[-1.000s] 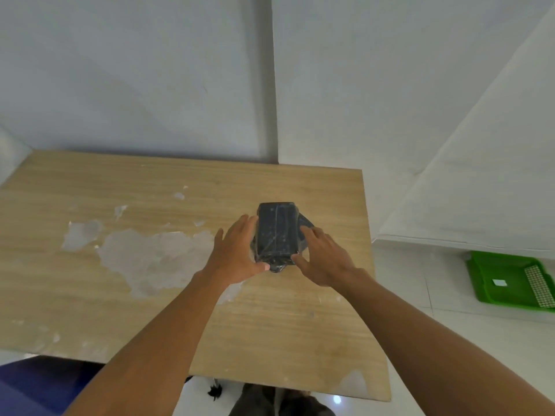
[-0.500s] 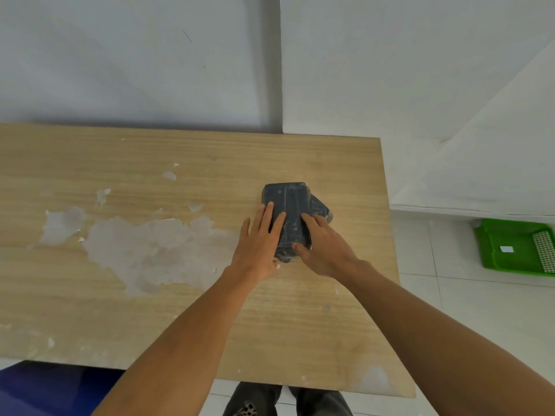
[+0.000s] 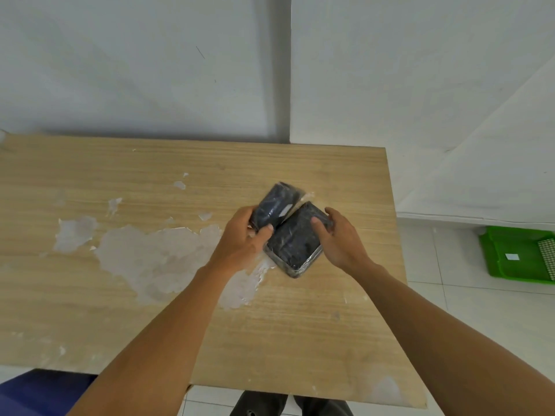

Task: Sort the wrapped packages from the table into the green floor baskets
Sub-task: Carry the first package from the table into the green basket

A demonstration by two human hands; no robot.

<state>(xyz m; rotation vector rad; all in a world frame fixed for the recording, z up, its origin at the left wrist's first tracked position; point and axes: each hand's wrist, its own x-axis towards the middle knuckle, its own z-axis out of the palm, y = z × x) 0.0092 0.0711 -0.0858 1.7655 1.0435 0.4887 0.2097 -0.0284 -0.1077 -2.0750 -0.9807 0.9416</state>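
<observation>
Bare white-walled room: a worn wooden table (image 3: 150,295), tiled floor (image 3: 480,310), green basket (image 3: 492,259).

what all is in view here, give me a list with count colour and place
wrapped packages: 2, dark blue-black in clear film, above the right half of the table, the smaller package in the left hand, the larger package in the right hand
table: 1, light wood with white worn patches, fills the lower middle
basket: 1, green, on the floor at the right edge, a small white tag inside
floor: white tiles, right of the table
walls: white, behind the table
shoes: dark, at the bottom edge below the table
left hand: 1, closed on the smaller package
right hand: 1, closed on the larger package
</observation>
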